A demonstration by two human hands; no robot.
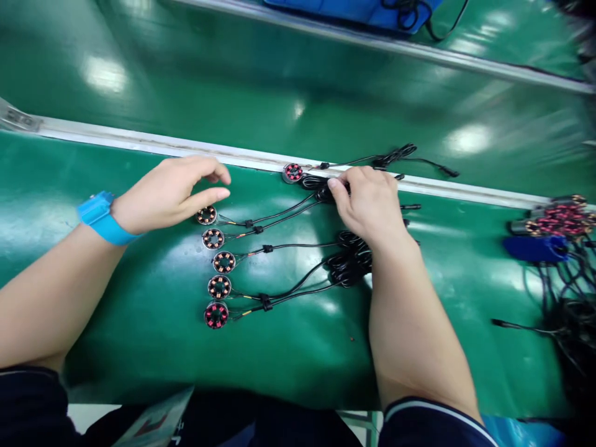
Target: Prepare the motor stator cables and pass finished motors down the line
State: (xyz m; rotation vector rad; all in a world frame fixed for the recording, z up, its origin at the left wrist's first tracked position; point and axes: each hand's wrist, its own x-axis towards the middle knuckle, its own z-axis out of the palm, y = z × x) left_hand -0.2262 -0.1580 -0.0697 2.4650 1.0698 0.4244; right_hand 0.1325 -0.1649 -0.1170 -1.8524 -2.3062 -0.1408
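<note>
Several small round motor stators with copper windings [224,262] lie in a column on the green mat, each wired to a black cable. At the bottom of the column is a stator with red windings [216,315]. My left hand [179,189] hovers by the top stator [206,215], thumb and fingers apart with nothing between them. My right hand [367,202] is closed over a coiled black cable [325,192], its fingertips partly hidden. Below it rest more coiled cables [347,264]. Another red-wound stator [293,172] sits against the white strip, its cable stretching right.
A white metal strip [139,141] crosses the back of the green mat [288,354]. At right lies a pile of red-wound stators [559,218] beside a blue object [535,248] and tangled black cables [577,323]. A blue bin [326,7] stands at the top.
</note>
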